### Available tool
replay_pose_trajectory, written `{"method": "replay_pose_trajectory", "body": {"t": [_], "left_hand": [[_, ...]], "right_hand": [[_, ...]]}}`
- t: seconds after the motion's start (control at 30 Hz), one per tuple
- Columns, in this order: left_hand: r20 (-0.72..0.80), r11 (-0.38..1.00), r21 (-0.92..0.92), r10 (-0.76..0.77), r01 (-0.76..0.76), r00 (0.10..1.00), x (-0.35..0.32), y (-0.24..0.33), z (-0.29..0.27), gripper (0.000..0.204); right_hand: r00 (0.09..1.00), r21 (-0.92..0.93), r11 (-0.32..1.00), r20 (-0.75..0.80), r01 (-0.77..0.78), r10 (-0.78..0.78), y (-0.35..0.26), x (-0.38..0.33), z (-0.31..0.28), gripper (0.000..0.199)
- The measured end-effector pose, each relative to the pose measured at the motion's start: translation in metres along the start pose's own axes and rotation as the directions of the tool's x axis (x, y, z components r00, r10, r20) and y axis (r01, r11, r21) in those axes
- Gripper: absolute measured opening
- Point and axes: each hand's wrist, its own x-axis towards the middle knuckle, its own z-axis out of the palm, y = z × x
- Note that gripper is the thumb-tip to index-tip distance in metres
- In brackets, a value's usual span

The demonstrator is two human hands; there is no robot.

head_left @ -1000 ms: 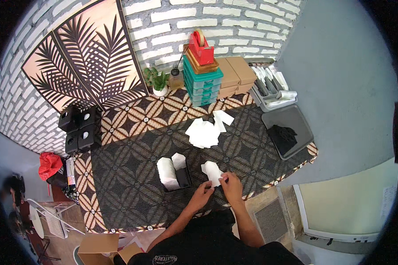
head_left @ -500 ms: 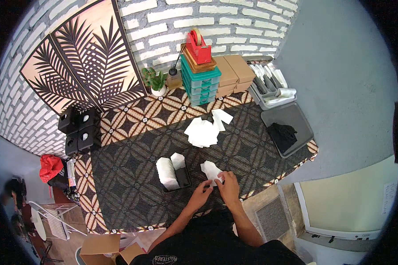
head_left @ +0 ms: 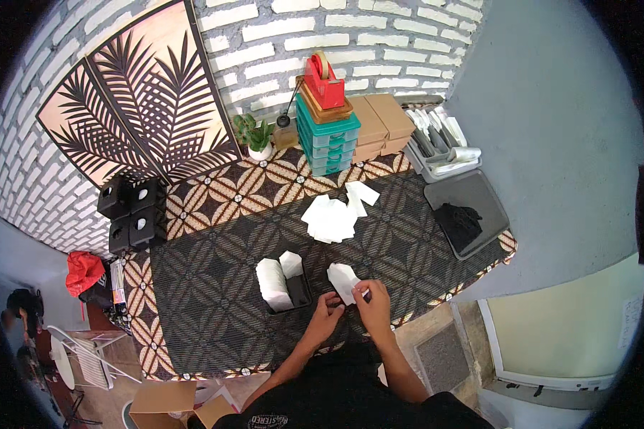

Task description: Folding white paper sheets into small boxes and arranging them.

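Observation:
A small flat white paper packet (head_left: 342, 277) with a cut-cornered top lies at the table's near edge, between my hands. My right hand (head_left: 374, 306) pinches its right edge, fingers bent over it. At its lower left corner, my left hand (head_left: 323, 319) has curled fingers with the tips closed on the paper. Just left of them stands an open black box (head_left: 299, 292) holding a tight row of similar white packets (head_left: 272, 283) upright. Farther back, a loose heap of flat white papers (head_left: 330, 220) is spread on the dark mat (head_left: 215, 300).
Along the back stand a potted plant (head_left: 260, 143), a teal drawer unit (head_left: 332, 146) under a red tape dispenser (head_left: 325, 87), and brown cartons (head_left: 383, 121). A grey tray (head_left: 483, 214) with black cloth (head_left: 456, 222) lies right. Black boxes (head_left: 131, 211) are stacked left.
The view has shifted slightly, so the table sits a little lower. My right hand's fingers have moved a bit along the packet's right edge; my left hand stays by its lower corner.

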Motion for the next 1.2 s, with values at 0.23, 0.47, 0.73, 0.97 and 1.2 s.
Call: {"method": "replay_pose_trajectory", "body": {"t": [0.23, 0.47, 0.73, 0.97, 1.2], "left_hand": [[-0.186, 0.937, -0.273, 0.169, -0.216, 0.968, -0.010, 0.054, -0.002, 0.018], [-0.249, 0.945, -0.177, 0.227, -0.274, 0.942, -0.019, 0.070, -0.020, 0.013], [-0.242, 0.960, -0.120, 0.217, -0.251, 0.946, -0.025, 0.065, -0.030, 0.011], [-0.072, 0.969, -0.176, 0.162, -0.172, 0.984, -0.030, 0.061, -0.041, 0.010], [-0.114, 0.947, -0.274, 0.143, -0.170, 0.983, -0.034, 0.061, -0.044, 0.011]], "right_hand": [[0.891, 0.649, 0.612, 0.370, -0.451, 0.263, -0.018, 0.009, -0.004, 0.014], [0.906, 0.666, 0.633, 0.397, -0.394, 0.146, -0.046, 0.010, 0.006, 0.024], [0.862, 0.651, 0.591, 0.479, -0.477, 0.167, -0.048, 0.007, 0.010, 0.023], [0.867, 0.714, 0.493, 0.417, -0.498, 0.273, -0.035, 0.023, 0.000, 0.022], [0.825, 0.744, 0.363, 0.540, -0.561, 0.168, -0.058, 0.019, 0.012, 0.023]]}}
